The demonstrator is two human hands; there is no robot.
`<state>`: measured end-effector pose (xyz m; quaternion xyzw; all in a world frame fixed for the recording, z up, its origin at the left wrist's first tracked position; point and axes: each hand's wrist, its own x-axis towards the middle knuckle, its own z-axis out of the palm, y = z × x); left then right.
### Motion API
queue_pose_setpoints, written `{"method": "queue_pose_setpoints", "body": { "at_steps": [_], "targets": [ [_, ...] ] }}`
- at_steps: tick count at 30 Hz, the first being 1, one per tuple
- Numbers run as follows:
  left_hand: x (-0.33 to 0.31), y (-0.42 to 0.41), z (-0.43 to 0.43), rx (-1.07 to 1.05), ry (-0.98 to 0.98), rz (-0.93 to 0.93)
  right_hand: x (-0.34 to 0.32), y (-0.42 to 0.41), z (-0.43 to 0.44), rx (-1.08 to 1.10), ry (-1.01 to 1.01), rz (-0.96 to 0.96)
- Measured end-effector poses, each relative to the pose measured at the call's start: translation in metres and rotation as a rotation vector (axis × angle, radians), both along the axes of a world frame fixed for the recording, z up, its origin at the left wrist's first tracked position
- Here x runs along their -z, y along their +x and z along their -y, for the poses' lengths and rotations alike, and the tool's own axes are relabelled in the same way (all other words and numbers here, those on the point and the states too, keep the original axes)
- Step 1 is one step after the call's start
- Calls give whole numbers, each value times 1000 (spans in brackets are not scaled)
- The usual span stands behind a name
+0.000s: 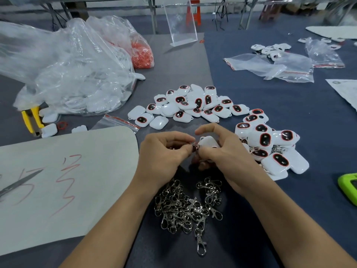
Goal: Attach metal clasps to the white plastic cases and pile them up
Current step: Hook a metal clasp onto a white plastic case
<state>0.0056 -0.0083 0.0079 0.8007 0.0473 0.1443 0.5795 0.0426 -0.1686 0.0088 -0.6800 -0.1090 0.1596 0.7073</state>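
Note:
My left hand (pixel 164 151) pinches a metal clasp (pixel 195 146) at its ring, right against a white plastic case (pixel 209 141). My right hand (pixel 220 151) curls round that case and holds it above the table. A heap of loose metal clasps (pixel 185 207) lies just below my wrists. Several white cases with dark red-rimmed windows (pixel 193 104) are spread behind my hands. To the right, a pile of cases with clasps on them (pixel 270 146) sits on the blue table.
A big clear bag of white parts (pixel 67 74) and a bag of red rings (pixel 142 53) lie at the left. Yellow pliers (pixel 31 118), scissors (pixel 19 183) on a white sheet (pixel 87 171), zip bags (pixel 270 66) and a green device (pixel 349 185) surround the work spot.

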Motion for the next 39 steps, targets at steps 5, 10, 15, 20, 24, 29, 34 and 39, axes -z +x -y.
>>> {"method": "queue_pose_setpoints", "body": {
  "at_steps": [5, 10, 15, 20, 24, 29, 34, 39],
  "targets": [
    [-2, -2, -3, 24, -11, 88, -4, -1, -2, 70, -4, 86],
    [-3, -2, 1, -49, 96, 69, -6, -2, -1, 195, -189, 270],
    [-4, -4, 6, -83, 208, 0, -6, -5, -1, 317, -364, 451],
    [-8, -7, 10, -73, 278, 66, -8, -5, 2, 283, -364, 440],
    [-8, -4, 9, -69, 208, 86, -9, -10, 2, 274, -417, 515],
    [-7, -4, 8, -94, 259, 120, -9, -12, 1, 257, -416, 552],
    [-6, -5, 10, -69, 255, 132, -10, -8, 1, 274, -355, 521],
    [-7, -3, 9, -52, 160, 97, -5, -4, 1, 203, -256, 333]
  ]
}}
